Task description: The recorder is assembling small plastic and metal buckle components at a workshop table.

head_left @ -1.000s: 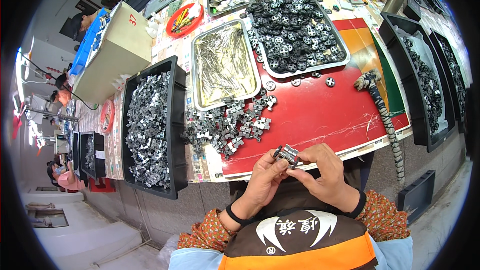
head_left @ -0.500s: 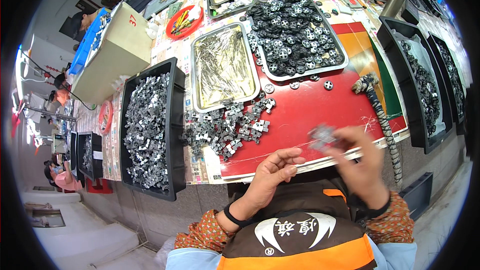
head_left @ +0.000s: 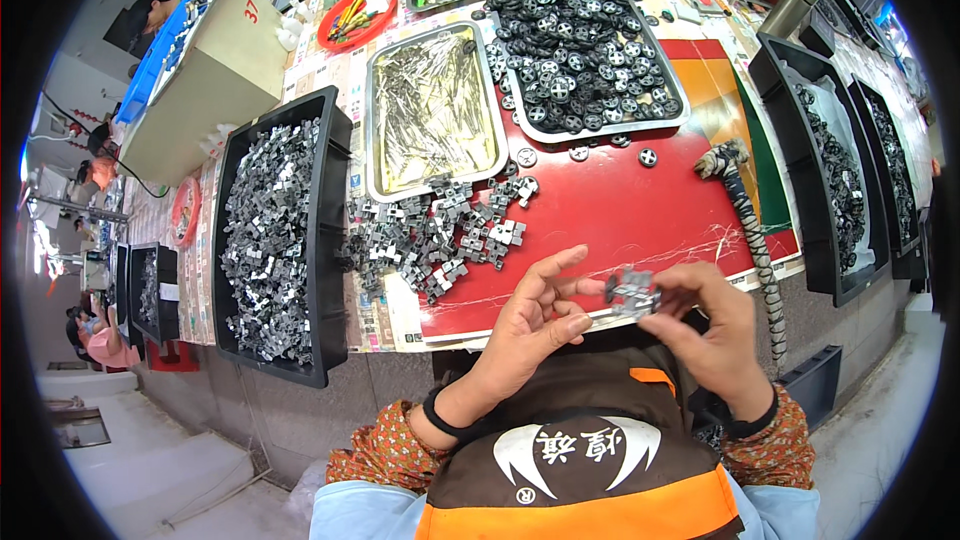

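Right hand (head_left: 712, 335): I watch it pinching a small grey part (head_left: 637, 293) between thumb and fingers, in front of the near edge of the red board (head_left: 620, 205).
Grey part: a dark round piece shows at its left end; finer detail is too blurred for me.
Left hand (head_left: 530, 325): loosely spread, fingers curled, just left of the part; I see nothing in its grasp and cannot tell whether its fingertips touch the part.
Pinch risk: fingertips alone carry the part, so I judge a slack squeeze or a bump from the left fingers could twist it free, perhaps over the near edge of the surface (head_left: 375, 332).
Grey pile (head_left: 440, 240): loose pieces left of the board and partly on it; a sweeping left forearm could scatter them.
Wrapped stick (head_left: 757, 250): right of the board, jutting past the near edge; a knock from the right elbow could send it down.
Pin tray (head_left: 504, 145): beyond the pile, full of thin metal pins; a shove could mix stray pieces in.
Wheel tray (head_left: 620, 127): far side, heaped with black wheels; a jolt could spill more beside the loose ones.
Left bin (head_left: 330, 225): packed with grey pieces, its near end seemingly overhanging; leaning there could tip it.
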`<control>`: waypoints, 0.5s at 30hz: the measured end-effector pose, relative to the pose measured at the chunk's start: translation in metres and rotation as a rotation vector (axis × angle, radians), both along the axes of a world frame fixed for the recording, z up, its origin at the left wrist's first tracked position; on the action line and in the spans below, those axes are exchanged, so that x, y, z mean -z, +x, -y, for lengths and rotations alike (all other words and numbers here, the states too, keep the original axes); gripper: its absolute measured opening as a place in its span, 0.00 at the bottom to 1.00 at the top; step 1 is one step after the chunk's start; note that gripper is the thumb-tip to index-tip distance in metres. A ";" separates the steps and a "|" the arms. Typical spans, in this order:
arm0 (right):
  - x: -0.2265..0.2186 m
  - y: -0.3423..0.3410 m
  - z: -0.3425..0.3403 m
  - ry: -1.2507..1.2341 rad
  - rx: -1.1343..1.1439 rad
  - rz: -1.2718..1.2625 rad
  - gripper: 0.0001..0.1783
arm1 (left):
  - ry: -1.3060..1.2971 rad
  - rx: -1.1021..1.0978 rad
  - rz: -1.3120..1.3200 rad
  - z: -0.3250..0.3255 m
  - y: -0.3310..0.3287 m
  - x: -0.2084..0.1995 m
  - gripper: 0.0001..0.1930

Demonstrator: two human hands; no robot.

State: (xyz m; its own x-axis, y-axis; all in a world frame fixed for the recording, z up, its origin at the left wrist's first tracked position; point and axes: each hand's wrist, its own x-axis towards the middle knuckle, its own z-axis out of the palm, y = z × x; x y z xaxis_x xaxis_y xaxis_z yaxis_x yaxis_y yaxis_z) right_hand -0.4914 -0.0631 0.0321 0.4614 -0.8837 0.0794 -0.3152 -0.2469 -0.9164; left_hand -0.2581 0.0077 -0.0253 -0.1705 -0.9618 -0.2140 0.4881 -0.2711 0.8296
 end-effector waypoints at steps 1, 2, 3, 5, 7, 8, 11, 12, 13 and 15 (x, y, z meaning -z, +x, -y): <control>0.005 0.005 -0.005 0.076 -0.017 0.035 0.21 | -0.019 0.005 0.011 0.000 0.000 0.000 0.33; 0.010 0.009 -0.008 0.083 -0.020 0.038 0.21 | 0.005 0.017 0.026 -0.004 0.003 0.001 0.30; 0.014 0.013 -0.011 0.135 -0.035 0.058 0.20 | 0.012 0.015 0.030 -0.007 0.004 0.003 0.30; 0.020 0.019 -0.015 0.194 -0.053 0.079 0.20 | -0.034 -0.007 0.116 -0.013 0.005 0.008 0.25; 0.024 0.024 -0.018 0.317 -0.054 0.086 0.19 | -0.022 -0.041 0.096 -0.018 0.006 0.012 0.23; 0.027 0.026 -0.019 0.338 -0.057 0.084 0.18 | 0.006 -0.052 0.094 -0.020 0.006 0.013 0.24; 0.034 0.030 -0.022 0.402 -0.055 0.090 0.17 | 0.052 -0.066 0.100 -0.024 0.008 0.017 0.24; 0.037 0.031 -0.023 0.405 -0.052 0.092 0.17 | 0.065 -0.070 0.107 -0.025 0.008 0.019 0.23; 0.039 0.033 -0.024 0.387 -0.052 0.075 0.17 | 0.068 -0.066 0.109 -0.026 0.008 0.020 0.23; 0.040 0.035 -0.026 0.373 -0.049 0.060 0.17 | 0.045 -0.109 0.115 -0.027 0.006 0.022 0.22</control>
State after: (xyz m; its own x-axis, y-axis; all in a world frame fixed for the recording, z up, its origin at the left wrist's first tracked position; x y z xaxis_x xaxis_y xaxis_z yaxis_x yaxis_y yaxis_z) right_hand -0.4566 -0.0374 -0.0077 0.5077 -0.8341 -0.2157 -0.2548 0.0938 -0.9624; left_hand -0.2519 0.0347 -0.0478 -0.0380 -0.9622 -0.2697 0.4194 -0.2603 0.8697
